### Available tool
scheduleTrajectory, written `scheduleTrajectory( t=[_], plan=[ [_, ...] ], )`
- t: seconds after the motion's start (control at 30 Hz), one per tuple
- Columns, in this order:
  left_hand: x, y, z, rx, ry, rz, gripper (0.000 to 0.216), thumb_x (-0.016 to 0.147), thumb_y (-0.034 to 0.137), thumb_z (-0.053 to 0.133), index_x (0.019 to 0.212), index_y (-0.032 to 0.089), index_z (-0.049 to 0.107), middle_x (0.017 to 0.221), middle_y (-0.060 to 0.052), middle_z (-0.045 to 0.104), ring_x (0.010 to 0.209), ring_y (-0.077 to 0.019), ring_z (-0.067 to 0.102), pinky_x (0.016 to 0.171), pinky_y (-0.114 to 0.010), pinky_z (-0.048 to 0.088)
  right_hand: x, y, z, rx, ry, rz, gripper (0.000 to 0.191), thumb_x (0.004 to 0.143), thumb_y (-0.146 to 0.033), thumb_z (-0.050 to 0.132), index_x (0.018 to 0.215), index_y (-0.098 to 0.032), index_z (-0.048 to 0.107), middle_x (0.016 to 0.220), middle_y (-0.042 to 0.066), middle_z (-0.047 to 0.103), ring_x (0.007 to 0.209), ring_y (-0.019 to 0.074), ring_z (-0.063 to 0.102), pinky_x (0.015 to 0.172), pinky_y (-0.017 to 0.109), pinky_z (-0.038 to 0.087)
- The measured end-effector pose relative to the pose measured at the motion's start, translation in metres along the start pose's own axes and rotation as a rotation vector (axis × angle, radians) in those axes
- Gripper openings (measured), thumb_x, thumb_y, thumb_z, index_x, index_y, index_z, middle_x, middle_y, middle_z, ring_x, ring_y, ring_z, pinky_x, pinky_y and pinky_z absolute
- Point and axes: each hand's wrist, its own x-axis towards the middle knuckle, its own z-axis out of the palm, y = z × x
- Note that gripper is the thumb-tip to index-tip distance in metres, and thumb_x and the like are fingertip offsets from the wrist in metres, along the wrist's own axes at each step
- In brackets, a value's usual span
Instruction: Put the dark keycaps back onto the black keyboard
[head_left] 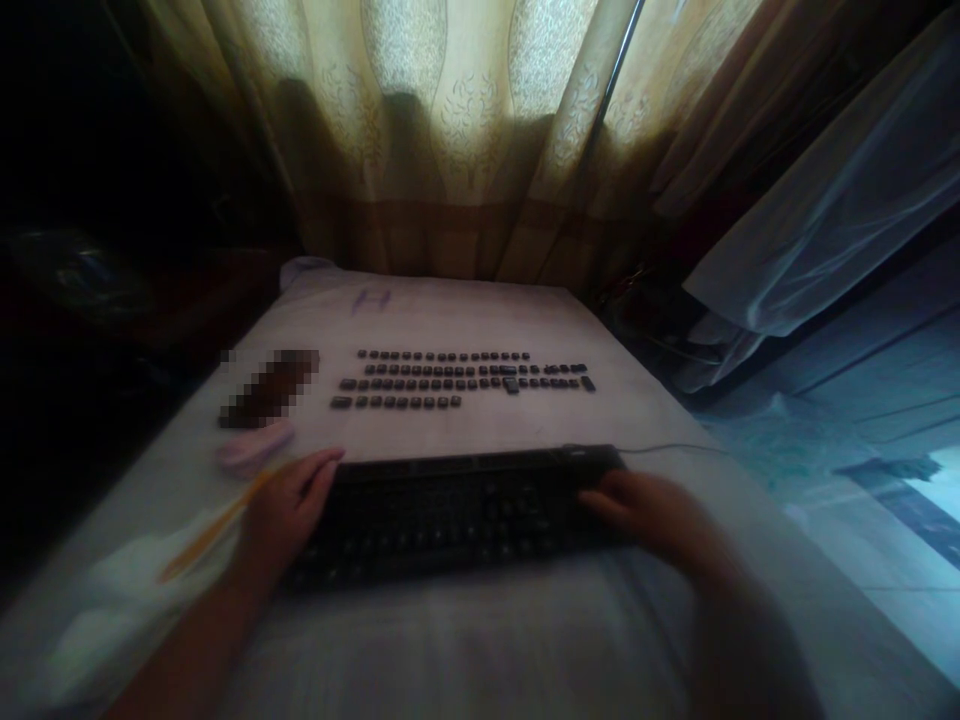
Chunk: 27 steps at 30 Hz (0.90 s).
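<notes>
A black keyboard [457,515] lies across a white-covered table [480,640] in front of me. My left hand [289,505] grips its left end, fingers curled over the edge. My right hand [649,515] holds its right end, fingers wrapped on the frame. Beyond the keyboard, several loose dark keycaps [457,378] lie in three neat rows on the cloth.
A pink oval object [253,450] and a yellow stick-like thing [217,530] lie at the left, near a blurred dark item [268,388]. A thin cable [667,449] runs right from the keyboard. Curtains [465,130] hang behind the table. Floor drops away on the right.
</notes>
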Motion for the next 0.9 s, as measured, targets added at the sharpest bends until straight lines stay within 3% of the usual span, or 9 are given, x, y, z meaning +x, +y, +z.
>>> scheduleTrajectory(
  t=[0.1,0.17,0.27,0.33,0.4,0.47,0.67,0.9],
  plan=[
    [-0.001,0.0,-0.001,-0.025,0.03,-0.006,0.037,0.09,0.044,0.043,0.105,0.023,0.07,0.102,-0.003,0.076,0.091,-0.0227,0.071,0.086,-0.034,0.055,0.0,-0.012,-0.003,-0.075,0.145,-0.027,0.019,0.086,-0.033,0.059,0.075,-0.022,0.069,0.072,0.006,0.07,0.063,0.0219,0.063,0.055,0.03,0.037],
    [-0.002,-0.002,-0.004,-0.044,0.041,0.027,0.037,0.09,0.043,0.043,0.108,0.023,0.068,0.107,-0.004,0.075,0.097,-0.0234,0.07,0.09,-0.036,0.054,0.002,-0.031,-0.001,-0.084,0.202,-0.208,0.012,0.086,-0.022,0.058,0.087,-0.022,0.07,0.083,0.006,0.071,0.073,0.0221,0.066,0.063,0.03,0.043],
    [0.0,-0.007,-0.017,-0.045,-0.007,0.157,0.037,0.09,0.044,0.044,0.112,0.024,0.066,0.115,-0.006,0.072,0.109,-0.0247,0.065,0.099,-0.039,0.049,0.008,-0.064,0.007,-0.008,0.11,-0.525,0.03,0.085,-0.011,0.057,0.109,-0.025,0.069,0.102,0.005,0.071,0.088,0.0211,0.067,0.077,0.031,0.049],
    [0.003,-0.009,-0.026,-0.039,-0.063,0.264,0.035,0.09,0.042,0.046,0.114,0.025,0.065,0.119,-0.005,0.07,0.114,-0.0244,0.063,0.103,-0.041,0.046,0.012,-0.08,0.013,-0.009,0.029,-0.599,0.035,0.086,-0.01,0.057,0.116,-0.025,0.068,0.108,0.007,0.07,0.091,0.0213,0.068,0.081,0.031,0.05],
    [0.005,-0.009,-0.031,-0.045,-0.093,0.333,0.034,0.09,0.04,0.048,0.116,0.026,0.064,0.12,-0.004,0.069,0.115,-0.0239,0.063,0.105,-0.042,0.044,0.015,-0.088,0.017,-0.018,-0.014,-0.61,0.034,0.086,-0.011,0.058,0.117,-0.022,0.068,0.109,0.008,0.069,0.092,0.0218,0.068,0.082,0.032,0.051],
    [0.006,-0.007,-0.03,-0.052,-0.086,0.309,0.034,0.09,0.04,0.048,0.116,0.026,0.064,0.119,-0.004,0.07,0.114,-0.024,0.063,0.104,-0.042,0.046,0.017,-0.089,0.019,-0.018,-0.022,-0.599,0.029,0.087,-0.013,0.059,0.113,-0.02,0.069,0.108,0.008,0.068,0.091,0.0222,0.067,0.083,0.032,0.051],
    [-0.002,-0.004,-0.008,-0.131,-0.004,-0.002,0.04,0.091,0.047,0.044,0.114,0.023,0.066,0.109,-0.005,0.075,0.099,-0.0239,0.07,0.087,-0.036,0.056,0.021,-0.088,0.02,-0.044,-0.012,-0.603,0.016,0.088,-0.013,0.057,0.096,-0.019,0.07,0.099,0.006,0.068,0.085,0.0189,0.066,0.075,0.03,0.05],
    [-0.002,-0.015,-0.005,-0.132,-0.002,0.016,0.036,0.089,0.046,0.046,0.108,0.026,0.069,0.107,-0.003,0.076,0.096,-0.0243,0.072,0.086,-0.037,0.057,0.023,-0.09,0.031,-0.107,0.043,-0.584,0.012,0.085,-0.01,0.059,0.092,-0.016,0.066,0.094,0.007,0.067,0.08,0.0197,0.066,0.069,0.029,0.048]
  ],
)
